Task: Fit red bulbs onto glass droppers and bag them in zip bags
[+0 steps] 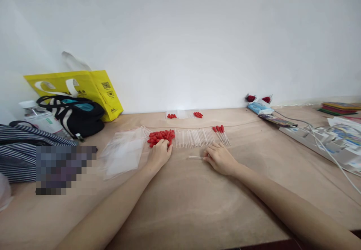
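My left hand rests at the near edge of a pile of small red rubber bulbs. Its fingers are curled down onto a bulb, with the tips partly hidden. Between the closed fingers of my right hand is a thin clear tube, pointing left just above the table. Beyond it, many similar thin tubes lie side by side in a row. To their right, several droppers lie with red bulbs on their upper ends.
Clear plastic bags lie left of the pile. Two small bagged groups of red bulbs are by the wall. A yellow bag, black bag and bottle stand left; a power strip with cables lies right.
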Demonstrator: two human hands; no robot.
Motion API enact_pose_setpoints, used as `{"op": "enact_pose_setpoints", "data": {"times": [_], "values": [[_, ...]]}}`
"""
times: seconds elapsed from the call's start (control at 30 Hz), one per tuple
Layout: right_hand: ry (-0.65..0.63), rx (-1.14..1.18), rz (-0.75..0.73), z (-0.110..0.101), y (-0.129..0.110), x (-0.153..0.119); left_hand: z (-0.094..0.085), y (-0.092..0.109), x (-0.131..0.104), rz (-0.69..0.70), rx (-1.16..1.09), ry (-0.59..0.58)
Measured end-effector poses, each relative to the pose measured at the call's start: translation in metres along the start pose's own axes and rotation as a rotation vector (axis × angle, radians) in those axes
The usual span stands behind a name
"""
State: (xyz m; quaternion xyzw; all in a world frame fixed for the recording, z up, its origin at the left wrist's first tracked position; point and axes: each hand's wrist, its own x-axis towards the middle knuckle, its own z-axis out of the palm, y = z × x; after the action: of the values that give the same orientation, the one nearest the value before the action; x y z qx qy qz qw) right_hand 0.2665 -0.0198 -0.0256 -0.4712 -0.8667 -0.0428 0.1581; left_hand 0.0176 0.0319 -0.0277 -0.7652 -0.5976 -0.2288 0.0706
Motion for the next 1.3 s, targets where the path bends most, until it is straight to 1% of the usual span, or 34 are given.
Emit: {"op": "enact_pose_setpoints", "data": {"times": [0.07,0.13,0.2,0.23,0.27,0.3,0.37,0.43,0.5,0.57,0.63,0.73,0.8,0.9,0.97,1.1,1.17,1.3], "values": [[0.006,0.033,-0.008,0.000,-0.001,0.001,-0.001,0.000,-0.003,0.005,-0.010,0.018],[0.035,0.088,-0.020,0.002,0.001,0.001,-0.005,0.001,-0.010,0.024,-0.027,0.039],[0.081,0.167,-0.042,0.004,0.003,0.000,-0.011,0.002,-0.022,0.090,-0.085,0.057],[0.104,0.211,-0.057,0.005,0.004,-0.001,-0.015,0.002,-0.029,0.162,-0.152,0.065],[0.125,0.252,-0.070,0.007,0.005,-0.002,-0.018,0.004,-0.036,0.229,-0.214,0.055],[0.142,0.287,-0.079,0.008,0.005,-0.003,-0.021,0.005,-0.041,0.289,-0.263,0.018],[0.169,0.325,-0.078,0.013,0.006,-0.004,-0.026,0.008,-0.050,0.352,-0.319,-0.066],[0.186,0.327,-0.063,0.016,0.004,-0.004,-0.029,0.011,-0.053,0.352,-0.329,-0.109],[0.192,0.313,-0.055,0.019,0.003,-0.005,-0.030,0.014,-0.052,0.340,-0.335,-0.096],[0.191,0.298,-0.061,0.020,0.002,-0.005,-0.030,0.017,-0.050,0.359,-0.347,-0.075],[0.189,0.289,-0.069,0.021,0.002,-0.005,-0.028,0.018,-0.049,0.383,-0.354,-0.075],[0.193,0.291,-0.077,0.021,0.002,-0.004,-0.023,0.020,-0.047,0.391,-0.365,-0.115],[0.200,0.299,-0.083,0.021,0.001,-0.003,-0.020,0.021,-0.046,0.392,-0.395,-0.139],[0.216,0.316,-0.093,0.019,-0.002,-0.002,-0.017,0.024,-0.045,0.401,-0.443,-0.144],[0.238,0.316,-0.073,0.018,-0.004,-0.002,-0.017,0.026,-0.045,0.400,-0.457,-0.142],[0.311,0.282,0.051,0.015,-0.010,-0.004,-0.019,0.030,-0.043,0.344,-0.465,-0.140],[0.339,0.270,0.089,0.013,-0.014,-0.004,-0.019,0.030,-0.043,0.328,-0.477,-0.137],[0.343,0.284,0.052,0.012,-0.024,-0.004,-0.017,0.028,-0.042,0.304,-0.523,-0.134]]}}
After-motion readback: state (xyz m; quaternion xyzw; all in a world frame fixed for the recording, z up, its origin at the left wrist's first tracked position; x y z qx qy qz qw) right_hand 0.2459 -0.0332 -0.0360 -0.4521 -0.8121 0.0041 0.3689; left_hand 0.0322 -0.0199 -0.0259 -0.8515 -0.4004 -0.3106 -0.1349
